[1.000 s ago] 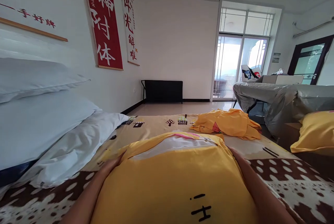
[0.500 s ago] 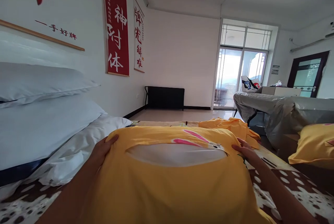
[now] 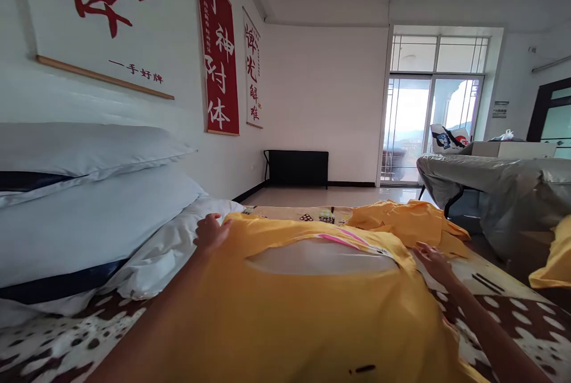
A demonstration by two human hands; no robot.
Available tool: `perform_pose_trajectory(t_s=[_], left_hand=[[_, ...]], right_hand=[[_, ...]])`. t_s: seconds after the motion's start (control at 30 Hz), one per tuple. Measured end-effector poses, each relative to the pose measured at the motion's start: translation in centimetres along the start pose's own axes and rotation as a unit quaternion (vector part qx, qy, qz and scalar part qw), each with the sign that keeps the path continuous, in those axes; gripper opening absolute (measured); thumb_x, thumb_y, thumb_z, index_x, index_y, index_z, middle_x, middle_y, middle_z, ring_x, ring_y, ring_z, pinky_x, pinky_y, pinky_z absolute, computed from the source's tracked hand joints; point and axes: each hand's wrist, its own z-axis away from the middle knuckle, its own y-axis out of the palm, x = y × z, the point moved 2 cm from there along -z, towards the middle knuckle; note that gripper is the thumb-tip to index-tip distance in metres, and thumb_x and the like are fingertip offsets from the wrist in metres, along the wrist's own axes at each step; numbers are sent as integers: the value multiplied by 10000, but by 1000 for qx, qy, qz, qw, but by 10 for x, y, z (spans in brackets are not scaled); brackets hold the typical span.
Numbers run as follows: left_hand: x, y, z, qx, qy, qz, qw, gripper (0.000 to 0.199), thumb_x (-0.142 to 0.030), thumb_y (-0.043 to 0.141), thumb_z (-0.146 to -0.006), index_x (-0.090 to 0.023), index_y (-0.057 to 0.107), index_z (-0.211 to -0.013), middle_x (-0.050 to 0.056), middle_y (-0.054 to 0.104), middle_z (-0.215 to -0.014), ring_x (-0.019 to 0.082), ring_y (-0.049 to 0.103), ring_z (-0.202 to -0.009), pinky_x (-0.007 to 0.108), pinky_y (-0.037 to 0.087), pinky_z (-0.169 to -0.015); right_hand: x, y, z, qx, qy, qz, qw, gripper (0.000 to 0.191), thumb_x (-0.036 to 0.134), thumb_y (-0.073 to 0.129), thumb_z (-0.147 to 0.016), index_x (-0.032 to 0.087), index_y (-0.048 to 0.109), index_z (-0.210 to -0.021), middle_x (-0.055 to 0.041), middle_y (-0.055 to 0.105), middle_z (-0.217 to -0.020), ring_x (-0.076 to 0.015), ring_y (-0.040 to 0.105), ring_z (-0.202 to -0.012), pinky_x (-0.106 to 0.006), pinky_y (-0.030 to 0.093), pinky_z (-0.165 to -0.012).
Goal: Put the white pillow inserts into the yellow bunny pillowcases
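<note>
Yellow pillow (image 3: 303, 317), big and puffy, right in the middle, lying on the bed, close to the body. Long gap across its top side, with the white inside (image 3: 312, 257) showing through. Pink bunny ears (image 3: 341, 241) on the cloth just past the gap, and small black marks (image 3: 363, 369) low down, near the bottom of the view.

Left hand (image 3: 210, 233) at the far left corner of the pillow, fingers bent; too hard to tell if pinching the cloth or only touching it. Right hand (image 3: 433, 261) at the far right side, open, fingers a bit spread, pinching nothing; touching the pillow or just beside it, cannot tell which.

Under the pillow, a bed cover (image 3: 526, 317) with brown and white spots. Past the right hand, a crumpled yellow cloth (image 3: 404, 219) on the bed. Off to the left, a pile of white pillows (image 3: 89, 210) with dark blue bands. At the right edge, part of another yellow pillow (image 3: 553, 261).

Farther back, a flat black thing (image 3: 298, 168) by the wall, a table (image 3: 491, 169) under clear plastic with a box (image 3: 513, 148) on top, and bright glass doors (image 3: 408, 127). On the left wall, a red banner (image 3: 218, 56) between two white ones.
</note>
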Motion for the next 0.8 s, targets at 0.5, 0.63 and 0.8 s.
perform_pose_trajectory(t_s=[0.5, 0.63, 0.8], left_hand=[[-78, 152, 144, 412, 300, -110, 854, 533, -548, 329, -856, -138, 650, -966, 161, 675, -1050, 332, 591, -1005, 441, 403, -887], [-64, 139, 141, 426, 300, -59, 851, 485, -512, 295, -874, -180, 640, -952, 78, 694, -974, 231, 621, -892, 298, 451, -768], [-61, 135, 145, 426, 294, -28, 855, 467, -511, 334, -858, -177, 641, -967, 80, 688, -991, 232, 607, -909, 296, 430, -797]], right_hand=[[92, 93, 74, 197, -170, 209, 943, 495, 482, 219, -945, 235, 582, -1174, -60, 585, -1247, -219, 469, -1197, -422, 261, -1036], [77, 77, 69, 208, -159, 222, 939, 496, 472, 194, -950, 233, 617, -1050, -66, 626, -1145, -217, 523, -1105, -404, 298, -981], [84, 72, 69, 240, -169, 247, 924, 498, 525, 223, -941, 234, 617, -1033, -74, 636, -1124, -223, 527, -1095, -377, 293, -963]])
